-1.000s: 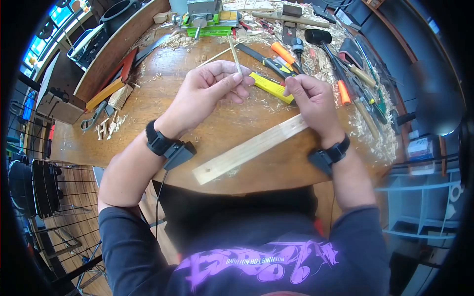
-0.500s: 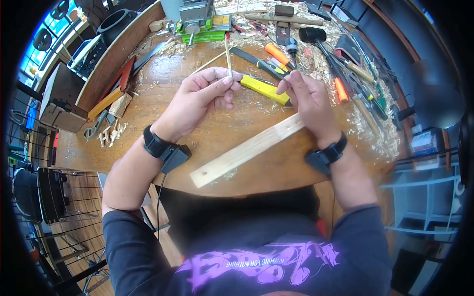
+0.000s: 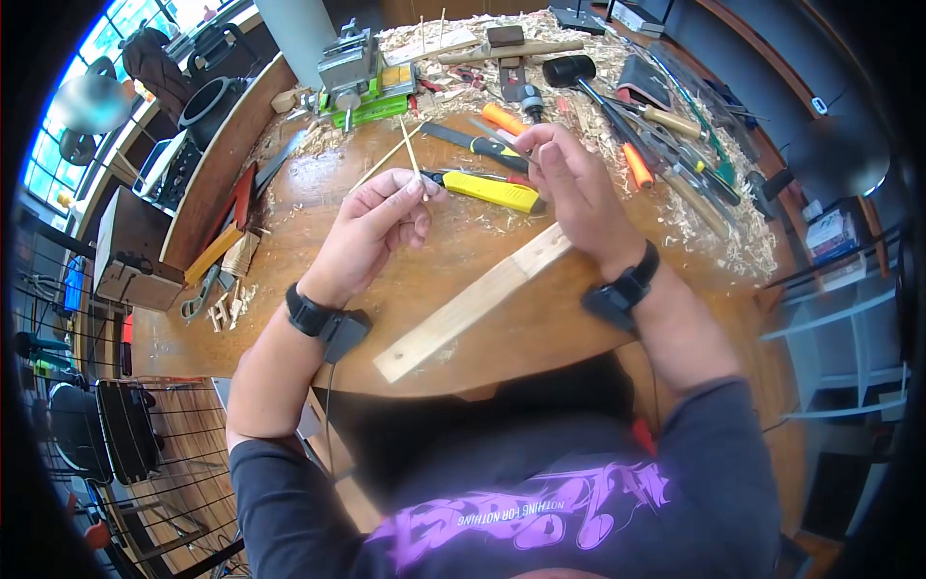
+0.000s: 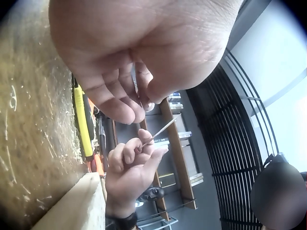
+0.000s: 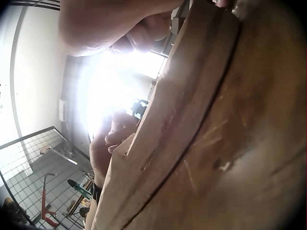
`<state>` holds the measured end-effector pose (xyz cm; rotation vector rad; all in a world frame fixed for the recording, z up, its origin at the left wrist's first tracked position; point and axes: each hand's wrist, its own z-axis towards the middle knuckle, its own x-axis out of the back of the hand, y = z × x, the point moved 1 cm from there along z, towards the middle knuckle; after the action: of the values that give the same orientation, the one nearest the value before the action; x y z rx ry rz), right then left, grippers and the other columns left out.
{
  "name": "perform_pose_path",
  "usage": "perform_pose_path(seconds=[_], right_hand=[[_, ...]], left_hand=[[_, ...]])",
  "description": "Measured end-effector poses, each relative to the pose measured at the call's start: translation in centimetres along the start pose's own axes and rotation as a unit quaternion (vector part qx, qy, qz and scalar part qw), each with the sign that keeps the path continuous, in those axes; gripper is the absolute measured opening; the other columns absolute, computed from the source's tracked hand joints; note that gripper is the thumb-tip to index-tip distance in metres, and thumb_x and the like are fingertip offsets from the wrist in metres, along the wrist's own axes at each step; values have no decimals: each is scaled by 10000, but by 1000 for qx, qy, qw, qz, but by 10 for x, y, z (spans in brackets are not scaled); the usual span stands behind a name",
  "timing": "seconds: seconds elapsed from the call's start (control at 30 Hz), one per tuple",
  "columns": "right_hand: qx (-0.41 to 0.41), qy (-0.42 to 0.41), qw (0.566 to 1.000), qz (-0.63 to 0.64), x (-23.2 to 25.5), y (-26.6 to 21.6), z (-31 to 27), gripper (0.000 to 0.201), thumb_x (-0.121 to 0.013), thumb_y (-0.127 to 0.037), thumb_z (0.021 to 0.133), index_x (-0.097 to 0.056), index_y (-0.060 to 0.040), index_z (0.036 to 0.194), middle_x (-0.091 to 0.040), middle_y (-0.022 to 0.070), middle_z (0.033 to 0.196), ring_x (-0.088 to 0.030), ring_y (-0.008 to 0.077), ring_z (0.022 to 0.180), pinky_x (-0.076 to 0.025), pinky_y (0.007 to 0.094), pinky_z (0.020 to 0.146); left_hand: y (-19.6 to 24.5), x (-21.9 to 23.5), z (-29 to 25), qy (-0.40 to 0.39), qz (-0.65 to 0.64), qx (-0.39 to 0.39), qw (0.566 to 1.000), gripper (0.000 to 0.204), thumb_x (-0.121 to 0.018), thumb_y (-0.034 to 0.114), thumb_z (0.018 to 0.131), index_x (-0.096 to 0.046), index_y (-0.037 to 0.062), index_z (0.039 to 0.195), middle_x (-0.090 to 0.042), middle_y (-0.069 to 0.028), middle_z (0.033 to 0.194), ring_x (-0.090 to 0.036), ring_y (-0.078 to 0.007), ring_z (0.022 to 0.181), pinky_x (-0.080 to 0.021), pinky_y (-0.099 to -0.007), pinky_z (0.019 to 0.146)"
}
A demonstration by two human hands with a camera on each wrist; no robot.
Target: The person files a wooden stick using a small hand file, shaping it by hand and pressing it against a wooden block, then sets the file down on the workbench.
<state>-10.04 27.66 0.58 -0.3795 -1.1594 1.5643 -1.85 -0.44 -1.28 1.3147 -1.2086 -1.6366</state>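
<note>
In the head view my left hand [image 3: 386,217] pinches a thin wooden stick [image 3: 411,147] between thumb and forefinger, its long end pointing up and away. My right hand [image 3: 584,193] is raised opposite, thumb and fingers together. From the left wrist view, that hand [image 4: 132,175] pinches a slender rod [image 4: 162,129]; I cannot tell its kind. A gap separates the two hands. Below them a flat wooden strip [image 3: 473,309], with a hole near its end, lies slantwise on the table, its far end partly behind my right hand. It fills much of the right wrist view.
A yellow-handled tool [image 3: 494,190] lies beyond the hands. A second thin stick [image 3: 384,159] is on the table [image 3: 318,232]. Farther back are a vise [image 3: 352,72] on a green base, a black mallet [image 3: 569,69], orange-handled tools and wood shavings [image 3: 463,39].
The head view has turned, so the bench appears shifted. My left hand with its stick sits lower and farther left in view. My right fingers are raised, and a slender rod shows at them.
</note>
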Motion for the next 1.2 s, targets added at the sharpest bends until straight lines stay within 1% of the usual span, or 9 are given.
perform_pose_path(seconds=[0.23,0.47,0.53,0.6,0.83,0.87,1.0,1.1,1.2], right_hand=[[-10,5,1000,-28,-5,2,1,309,-506,-312,1187,-609,-44,1302,-663,74,876,-662,165,816,-516,322,747],[91,50,994,24,-25,14,0,223,-607,-129,1133,-553,-23,1321,-687,74,936,-684,161,852,-547,336,788],[88,61,993,49,-24,6,0,203,-627,-116,1120,-575,-25,1294,-704,83,947,-695,171,849,-553,346,787],[143,-40,979,-139,-23,-7,1,134,-685,-92,1077,-661,-24,1190,-738,112,974,-734,227,854,-567,345,775],[169,5,976,-138,-21,-6,9,98,-723,-96,1040,-757,-27,1101,-764,148,982,-765,298,866,-581,366,751],[154,-71,961,-218,-17,-2,6,111,-731,-93,1033,-760,-20,1111,-779,142,992,-769,286,845,-587,362,745],[85,44,987,-127,-24,-17,4,141,-731,-150,1034,-775,-47,1119,-769,130,948,-745,316,788,-579,391,713],[139,-73,962,-222,-24,-9,3,173,-718,-184,1055,-777,-32,1110,-774,147,958,-756,296,791,-580,386,707],[77,-10,981,-180,-22,-18,3,238,-690,-212,1088,-737,-11,1207,-788,161,997,-769,269,828,-585,387,735]], left_hand=[[0,2,0,19,36,-24,999,186,-624,210,1145,-689,46,1205,-734,-2,980,-610,-53,705,-493,-206,651],[1,1,-1,34,38,-18,999,169,-608,201,1152,-689,57,1191,-740,-2,995,-603,-43,690,-481,-202,626],[2,2,0,14,30,-27,999,178,-597,205,1156,-686,54,1189,-774,-34,1074,-624,-39,707,-503,-191,638],[3,1,0,15,44,-37,998,186,-593,207,1157,-686,51,1195,-784,-60,1144,-644,-41,726,-520,-185,653],[9,0,0,24,39,-52,998,222,-577,211,1162,-690,31,1228,-731,-156,1411,-706,-50,798,-575,-189,700],[9,0,0,24,40,-54,997,222,-577,211,1162,-690,31,1228,-731,-156,1411,-706,-50,798,-575,-189,700],[8,1,-1,11,49,-57,997,241,-572,208,1163,-694,25,1262,-706,-167,1449,-711,-50,818,-575,-183,709],[7,3,-2,9,50,-57,997,247,-568,207,1164,-695,26,1274,-705,-168,1451,-710,-51,821,-573,-182,709],[7,3,0,1,47,-51,998,248,-562,210,1167,-696,31,1275,-695,-173,1466,-708,-54,818,-572,-186,704]])
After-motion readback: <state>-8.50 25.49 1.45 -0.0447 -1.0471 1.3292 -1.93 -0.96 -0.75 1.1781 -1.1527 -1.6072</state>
